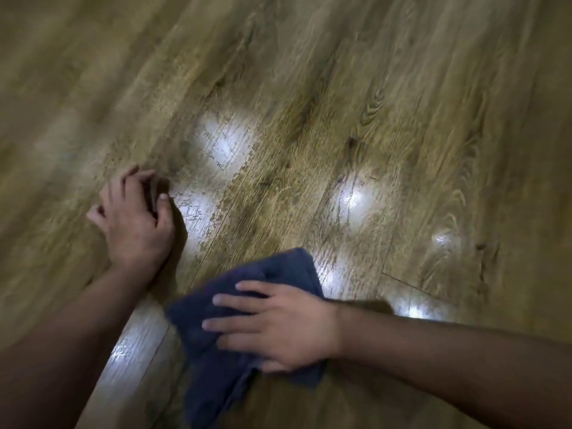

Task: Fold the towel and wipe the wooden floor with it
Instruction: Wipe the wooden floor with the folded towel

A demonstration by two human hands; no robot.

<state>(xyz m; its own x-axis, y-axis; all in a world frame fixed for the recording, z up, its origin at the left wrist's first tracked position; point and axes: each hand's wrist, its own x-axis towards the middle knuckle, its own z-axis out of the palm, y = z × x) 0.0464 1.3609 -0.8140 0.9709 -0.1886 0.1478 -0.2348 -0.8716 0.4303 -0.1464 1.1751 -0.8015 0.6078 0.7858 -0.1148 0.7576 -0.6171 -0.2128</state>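
A dark blue towel point(216, 360), folded and bunched, lies on the wooden floor point(340, 103) low in the middle of the head view. My right hand point(278, 326) lies flat on top of it, fingers straight and spread, pointing left, pressing it to the boards. My left hand point(136, 218) rests on the bare floor up and to the left of the towel, apart from it, its fingers curled under and holding nothing. Part of the towel is hidden beneath my right hand.
The floor is olive-brown planks with strong grain and seams running diagonally. Bright patches of reflected light point(226, 140) and worn, scuffed streaks show in the middle. The left side of the view is blurred.
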